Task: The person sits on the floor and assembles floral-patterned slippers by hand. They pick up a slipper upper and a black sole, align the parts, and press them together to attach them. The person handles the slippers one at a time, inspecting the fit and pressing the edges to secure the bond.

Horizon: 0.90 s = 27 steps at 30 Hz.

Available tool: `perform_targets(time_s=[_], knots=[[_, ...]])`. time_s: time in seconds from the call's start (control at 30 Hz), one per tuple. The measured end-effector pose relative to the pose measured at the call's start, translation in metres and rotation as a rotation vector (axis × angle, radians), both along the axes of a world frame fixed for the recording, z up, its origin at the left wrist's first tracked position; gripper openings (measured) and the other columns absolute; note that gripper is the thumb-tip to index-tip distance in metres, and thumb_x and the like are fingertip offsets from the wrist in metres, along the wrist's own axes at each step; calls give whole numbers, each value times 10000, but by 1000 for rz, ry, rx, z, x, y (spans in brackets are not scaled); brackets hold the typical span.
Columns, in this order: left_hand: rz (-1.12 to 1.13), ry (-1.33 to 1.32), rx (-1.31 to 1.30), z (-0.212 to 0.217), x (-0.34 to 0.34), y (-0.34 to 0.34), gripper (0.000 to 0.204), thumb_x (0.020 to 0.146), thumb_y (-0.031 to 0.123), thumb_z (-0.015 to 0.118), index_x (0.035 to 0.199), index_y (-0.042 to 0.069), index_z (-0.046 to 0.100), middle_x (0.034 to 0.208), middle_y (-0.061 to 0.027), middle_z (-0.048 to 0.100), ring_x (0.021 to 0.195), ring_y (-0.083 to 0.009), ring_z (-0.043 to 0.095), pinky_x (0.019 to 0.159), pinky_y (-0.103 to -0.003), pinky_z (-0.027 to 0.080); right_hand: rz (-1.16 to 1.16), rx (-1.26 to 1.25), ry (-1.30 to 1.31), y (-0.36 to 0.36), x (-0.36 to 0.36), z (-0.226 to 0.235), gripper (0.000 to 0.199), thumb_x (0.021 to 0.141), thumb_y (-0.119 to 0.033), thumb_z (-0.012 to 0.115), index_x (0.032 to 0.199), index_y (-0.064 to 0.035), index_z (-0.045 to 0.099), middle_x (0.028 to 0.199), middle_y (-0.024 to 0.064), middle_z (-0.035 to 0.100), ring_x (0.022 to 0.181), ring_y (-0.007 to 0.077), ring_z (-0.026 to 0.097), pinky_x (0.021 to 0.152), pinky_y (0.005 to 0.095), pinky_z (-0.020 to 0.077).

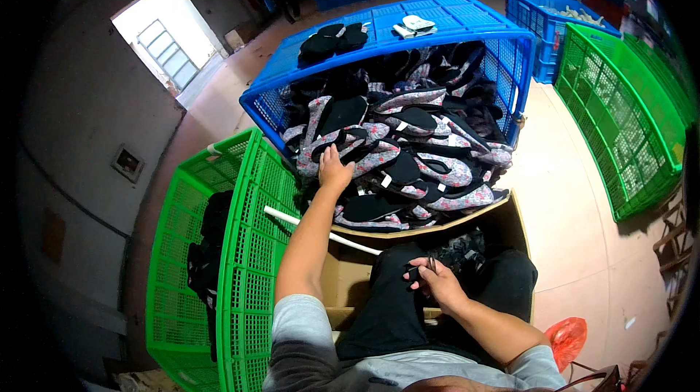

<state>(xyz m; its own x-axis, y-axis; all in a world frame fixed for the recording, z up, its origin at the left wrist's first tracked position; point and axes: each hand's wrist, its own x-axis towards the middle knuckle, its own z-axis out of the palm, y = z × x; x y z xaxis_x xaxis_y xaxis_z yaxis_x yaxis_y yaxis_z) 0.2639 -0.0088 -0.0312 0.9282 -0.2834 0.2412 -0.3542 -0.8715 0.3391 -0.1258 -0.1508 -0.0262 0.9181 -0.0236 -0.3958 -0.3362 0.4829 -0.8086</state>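
Two bare hands, well apart. Left hand point(335, 169): arm stretched forward, fingers nearly straight and close together, laid on a flowered shoe point(313, 150) toward the left side of a heap. Right hand point(440, 284): drawn back above dark trousers point(386, 308), fingers curled, thumb and fingertips pinching a small black piece point(413, 273). Also in its grip, a narrow dark tool point(432, 264), partly hidden, exact kind impossible to tell.

Heap of grey flowered shoes with black linings point(412, 126): packed inside a blue crate point(467, 16) tipped on its side, open face toward the hands, and spilling past the lower edge onto cardboard. On the crate's upper side, a black bundle point(332, 43) by the left part of the front edge, pale pieces point(415, 25) nearer the middle.

Tight on the left: a green crate point(251, 275) just beside the blue crate's lower left corner, with a white rod point(357, 245) slanting toward the knees. Some room inside the cardboard box point(337, 275), below the heap's front edge. Widest gap: pale floor point(558, 151) along the blue crate's right edge, as far as another green crate point(612, 93).
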Motion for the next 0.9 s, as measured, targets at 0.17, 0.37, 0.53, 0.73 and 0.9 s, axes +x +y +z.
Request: perform_targets(time_s=[0.17,0.37,0.53,0.73,0.9], knots=[[47,113,2,6,16,-7,773,827,374,713,1463,69,397,1487,-166,420,1383,-371,371,1137,-448,338,-1,-13,1,-1,2,1,230,1047,-176,456,1230,-92,567,1034,31,703,770,63,614,662,199,435],[13,162,278,7,-13,-24,551,839,448,691,1237,78,599,1269,-186,564,1206,-374,535,973,-510,468,-11,-12,6,-5,3,-3,238,1047,-184,457,1237,-92,567,1033,37,704,766,63,614,625,197,415],[107,60,175,-6,-18,-18,442,890,234,662,1256,54,493,1087,-194,660,1008,-406,644,862,-499,517,-9,-2,-31,-2,4,-14,248,1047,-185,457,1251,-93,564,1029,33,704,767,69,613,605,202,404],[167,-27,-25,27,-25,17,398,847,221,617,1163,3,511,997,-294,658,933,-482,632,827,-559,490,-9,-16,-24,-6,5,-10,258,1045,-175,453,1265,-96,561,1019,46,702,770,83,613,593,212,407],[-170,49,-33,78,-99,50,397,748,166,677,1064,-27,535,767,-231,612,727,-423,612,689,-470,502,-50,5,-79,-9,3,-8,252,1031,-146,457,1240,-59,568,997,57,702,732,83,598,640,214,456]])
